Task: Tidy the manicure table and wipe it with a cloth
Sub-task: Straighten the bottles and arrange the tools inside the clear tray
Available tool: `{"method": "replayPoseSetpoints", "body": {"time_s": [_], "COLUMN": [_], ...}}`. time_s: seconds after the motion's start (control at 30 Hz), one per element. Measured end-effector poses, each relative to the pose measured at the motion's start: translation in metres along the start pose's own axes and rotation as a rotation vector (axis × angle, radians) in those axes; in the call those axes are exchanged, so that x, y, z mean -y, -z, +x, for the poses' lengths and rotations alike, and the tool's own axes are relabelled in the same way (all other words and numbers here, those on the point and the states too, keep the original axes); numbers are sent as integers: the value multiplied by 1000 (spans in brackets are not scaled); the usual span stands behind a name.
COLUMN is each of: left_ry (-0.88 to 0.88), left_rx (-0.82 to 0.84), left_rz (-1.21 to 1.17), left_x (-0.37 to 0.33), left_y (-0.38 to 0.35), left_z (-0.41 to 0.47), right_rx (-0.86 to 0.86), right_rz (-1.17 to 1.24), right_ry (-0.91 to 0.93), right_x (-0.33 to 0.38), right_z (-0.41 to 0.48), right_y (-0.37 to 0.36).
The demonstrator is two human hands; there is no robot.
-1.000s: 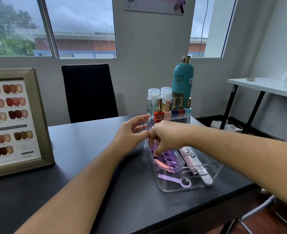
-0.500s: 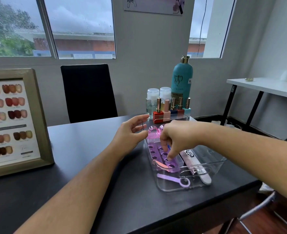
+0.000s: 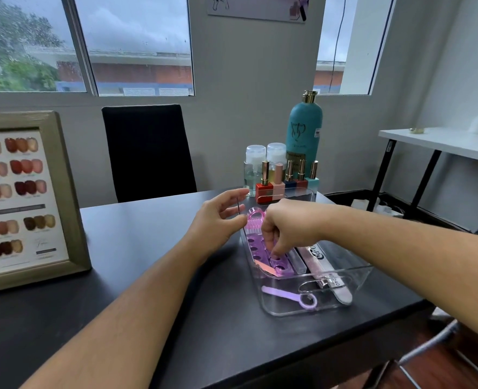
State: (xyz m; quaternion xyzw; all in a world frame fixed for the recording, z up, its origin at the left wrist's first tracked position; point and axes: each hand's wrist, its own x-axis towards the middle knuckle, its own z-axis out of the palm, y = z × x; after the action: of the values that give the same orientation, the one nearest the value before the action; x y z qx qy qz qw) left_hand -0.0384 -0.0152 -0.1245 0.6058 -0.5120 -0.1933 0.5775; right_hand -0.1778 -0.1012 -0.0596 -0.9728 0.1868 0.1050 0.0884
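A clear plastic bin (image 3: 285,311) stands at the right of the black table (image 3: 136,242). It holds a pink brush (image 3: 253,220), purple toe separators (image 3: 256,249), a pink-and-white nail file (image 3: 341,293) and a lilac cuticle tool (image 3: 285,294). My left hand (image 3: 218,220) grips the bin's far-left rim between thumb and fingers. Reaching down into the bin, my right hand (image 3: 288,228) has its fingertips pinched on the toe separators. No cloth is in view.
Behind the bin stand a row of nail polish bottles (image 3: 288,183), two clear pump bottles (image 3: 256,161) and a tall teal bottle (image 3: 305,130). A framed colour chart (image 3: 21,197) leans at the left. A black chair (image 3: 148,153) faces me; a white side table (image 3: 443,141) is at the right.
My right hand has moved from the bin's far corner down onto the toe separators, uncovering the pink brush. My left hand stays on the rim.
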Motion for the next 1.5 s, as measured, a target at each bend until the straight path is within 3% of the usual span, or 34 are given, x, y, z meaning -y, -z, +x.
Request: {"method": "replayPoseSetpoints", "body": {"time_s": [0.33,0.7,1.07,1.33,1.5], "left_ry": [-14,-19,-21,-20,-18], "left_rx": [4,-2,-2,-1,1], "left_rz": [-2,-16,-6,-38,-42], "left_x": [1,0,1,1,1], "left_y": [0,-1,0,0,0], "left_z": [0,0,1,0,0], "right_rx": [-77,29,204,210,197], "right_rz": [31,50,266,422,378], "right_ry": [15,36,-2,38,79], "right_x": [0,19,9,-1,-2], "right_z": [-9,-13,-12,-17,-21], "right_y": [8,-1,0,5,3]}}
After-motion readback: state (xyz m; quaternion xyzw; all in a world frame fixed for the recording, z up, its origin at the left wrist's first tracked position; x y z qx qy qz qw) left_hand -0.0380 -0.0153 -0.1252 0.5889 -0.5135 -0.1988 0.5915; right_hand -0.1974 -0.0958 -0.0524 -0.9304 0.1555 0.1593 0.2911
